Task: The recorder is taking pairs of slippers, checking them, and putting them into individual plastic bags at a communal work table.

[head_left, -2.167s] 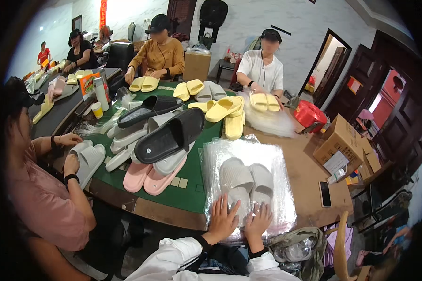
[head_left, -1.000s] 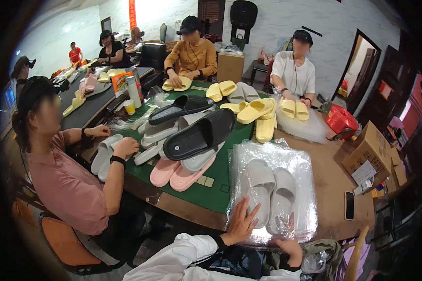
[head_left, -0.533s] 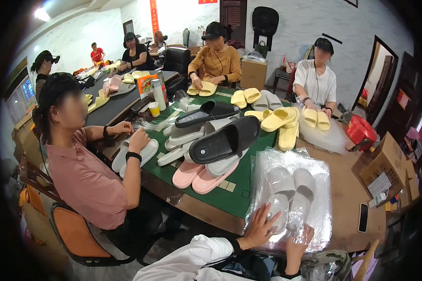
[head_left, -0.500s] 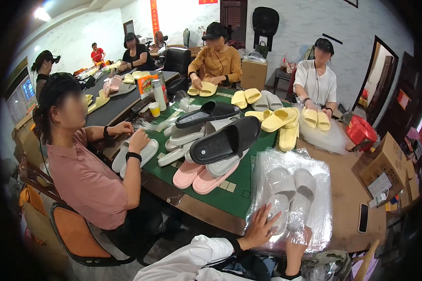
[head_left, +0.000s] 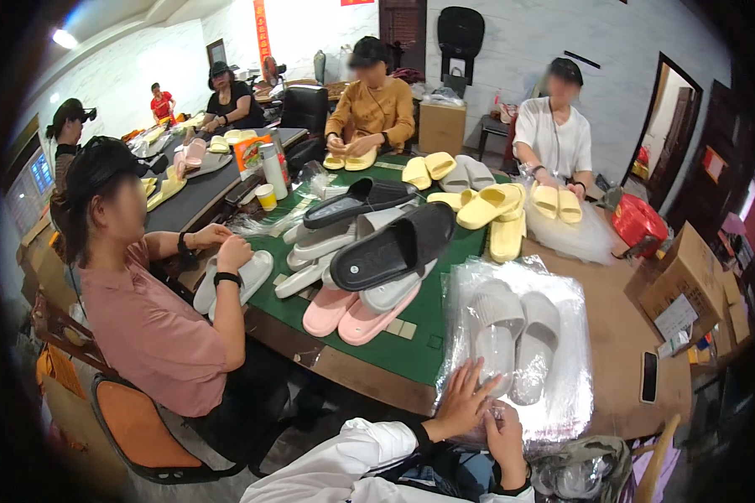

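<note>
Two grey slippers (head_left: 536,348) lie side by side, toes away from me, with clear plastic bag (head_left: 459,323) film around them. They rest on a shiny stack of clear bags (head_left: 569,402) at the table's near edge. My left hand (head_left: 461,401) lies with fingers spread on the bag by the left slipper's heel. Just right of it, my right hand (head_left: 505,436) has its fingers pinched together at the bag's near edge, on what looks like the film.
Left of the bags, black slippers (head_left: 394,247) top a pile of grey and pink slippers (head_left: 330,310). Yellow slippers (head_left: 491,205) lie beyond. A phone (head_left: 649,377), a cardboard box (head_left: 678,281) and a red plastic roll (head_left: 639,225) are at right. Co-workers sit around the table.
My right hand has drawn back toward me from beneath the film by the right slipper's heel, its fingers now pinched. My left hand stays nearly in place. The view has shifted slightly.
</note>
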`<state>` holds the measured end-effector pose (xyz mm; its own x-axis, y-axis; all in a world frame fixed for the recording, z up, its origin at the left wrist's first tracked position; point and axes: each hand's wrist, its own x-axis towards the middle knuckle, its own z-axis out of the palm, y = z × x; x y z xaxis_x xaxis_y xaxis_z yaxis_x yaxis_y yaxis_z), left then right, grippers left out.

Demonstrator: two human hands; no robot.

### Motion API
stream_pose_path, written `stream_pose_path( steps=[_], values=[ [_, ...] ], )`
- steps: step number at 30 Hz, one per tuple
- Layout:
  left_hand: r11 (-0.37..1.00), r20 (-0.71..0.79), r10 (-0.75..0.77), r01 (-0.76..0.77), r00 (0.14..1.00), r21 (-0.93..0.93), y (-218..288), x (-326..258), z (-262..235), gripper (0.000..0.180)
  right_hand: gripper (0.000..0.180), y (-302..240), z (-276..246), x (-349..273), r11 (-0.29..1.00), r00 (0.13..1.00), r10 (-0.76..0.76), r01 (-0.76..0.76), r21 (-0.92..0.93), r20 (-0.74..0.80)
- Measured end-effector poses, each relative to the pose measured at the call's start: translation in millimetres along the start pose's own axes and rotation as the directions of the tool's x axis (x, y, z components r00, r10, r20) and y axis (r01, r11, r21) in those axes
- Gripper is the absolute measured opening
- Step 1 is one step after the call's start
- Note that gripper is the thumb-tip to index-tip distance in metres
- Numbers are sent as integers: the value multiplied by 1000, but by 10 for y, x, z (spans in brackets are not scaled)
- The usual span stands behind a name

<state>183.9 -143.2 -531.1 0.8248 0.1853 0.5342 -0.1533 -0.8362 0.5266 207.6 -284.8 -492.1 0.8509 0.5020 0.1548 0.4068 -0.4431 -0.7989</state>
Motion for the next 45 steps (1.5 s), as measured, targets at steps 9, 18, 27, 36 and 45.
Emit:
stream_pose_path(
  steps=[9, 18, 27, 36, 45],
  values=[
    [970, -27, -76, 67, 997, -233, 105, 223, -232, 39, 35, -211, -96, -36, 954, 992, 113, -124, 275, 53],
    [775, 105, -178, 205, 978, -598, 466, 512, -651, 42, 31, -140, -557, -414, 699, 745, -160, -378, 607, 648],
    [546, 211, -238, 310, 948, -779, 633, 488, -759, 44, 45, -12, -465, -565, 327, 851, 96, -518, 791, 517],
    [638, 229, -76, 224, 970, -737, 780, 411, -779, 42, 91, -14, -324, -410, -307, 762, 32, -608, 732, 647],
    [841, 218, 51, 76, 975, -536, 867, 352, -776, 41, 61, -128, -376, -443, -76, 777, 199, -595, 800, 597]
  ],
)
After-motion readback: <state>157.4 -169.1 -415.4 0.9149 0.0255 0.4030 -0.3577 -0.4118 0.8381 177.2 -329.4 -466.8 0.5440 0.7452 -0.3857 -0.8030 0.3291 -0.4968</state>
